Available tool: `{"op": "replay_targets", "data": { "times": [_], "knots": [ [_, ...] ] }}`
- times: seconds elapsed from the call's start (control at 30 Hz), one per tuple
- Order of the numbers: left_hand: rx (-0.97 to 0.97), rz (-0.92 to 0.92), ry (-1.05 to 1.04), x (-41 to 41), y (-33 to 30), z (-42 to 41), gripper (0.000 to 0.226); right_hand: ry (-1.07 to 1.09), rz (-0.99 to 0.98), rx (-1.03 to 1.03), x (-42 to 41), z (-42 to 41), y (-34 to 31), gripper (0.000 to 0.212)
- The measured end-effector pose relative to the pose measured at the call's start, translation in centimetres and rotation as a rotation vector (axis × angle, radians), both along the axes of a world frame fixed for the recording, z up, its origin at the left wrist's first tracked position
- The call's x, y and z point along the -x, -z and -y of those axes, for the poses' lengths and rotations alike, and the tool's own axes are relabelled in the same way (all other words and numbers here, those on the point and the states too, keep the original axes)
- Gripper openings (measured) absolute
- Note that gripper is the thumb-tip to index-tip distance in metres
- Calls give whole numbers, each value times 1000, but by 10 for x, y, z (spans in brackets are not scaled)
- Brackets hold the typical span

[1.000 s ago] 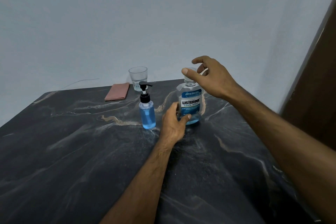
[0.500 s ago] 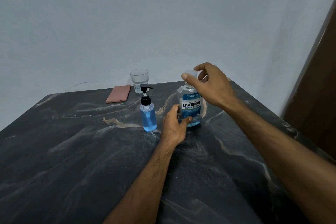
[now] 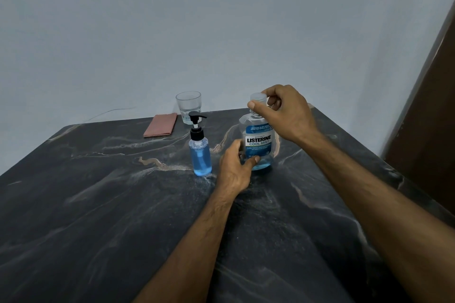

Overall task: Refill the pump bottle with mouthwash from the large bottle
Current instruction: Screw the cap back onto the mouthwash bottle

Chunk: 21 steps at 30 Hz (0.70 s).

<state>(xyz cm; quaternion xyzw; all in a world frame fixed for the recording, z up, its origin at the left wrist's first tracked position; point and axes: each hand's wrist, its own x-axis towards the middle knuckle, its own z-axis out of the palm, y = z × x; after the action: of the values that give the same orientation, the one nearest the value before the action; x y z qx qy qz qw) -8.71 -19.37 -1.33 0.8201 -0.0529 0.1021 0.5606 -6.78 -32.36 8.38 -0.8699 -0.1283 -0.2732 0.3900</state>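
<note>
Now your right hand (image 3: 286, 112) is pinching the cap (image 3: 258, 98); keep your left hand (image 3: 235, 167) gripping the bottle (image 3: 258, 141) while twisting.

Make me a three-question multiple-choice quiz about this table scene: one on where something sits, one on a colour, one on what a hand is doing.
1. Where is the folded cloth?
A. left of the glass
B. under the large bottle
C. beside the near table edge

2. What colour is the pump head on the pump bottle?
A. white
B. black
C. red

3. What is the right hand doing?
A. lying flat on the table
B. lifting the glass
C. gripping the cap

Answers:
1 A, the cloth lies at the back of the table, just left of the glass.
2 B, the pump head is black above blue liquid.
3 C, its thumb and fingers pinch the cap while the left hand holds the large bottle.
</note>
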Motion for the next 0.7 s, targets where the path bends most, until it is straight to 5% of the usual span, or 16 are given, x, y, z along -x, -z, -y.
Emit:
{"op": "replay_targets", "data": {
  "times": [0.17,0.7],
  "knots": [
    [-6,2,3,-1,0,-1,35,-91,-104,64,0,5,-6,48],
    [-34,20,-27,-2,1,0,36,28,-6,-98,3,-9,11,38]
  ]
}}
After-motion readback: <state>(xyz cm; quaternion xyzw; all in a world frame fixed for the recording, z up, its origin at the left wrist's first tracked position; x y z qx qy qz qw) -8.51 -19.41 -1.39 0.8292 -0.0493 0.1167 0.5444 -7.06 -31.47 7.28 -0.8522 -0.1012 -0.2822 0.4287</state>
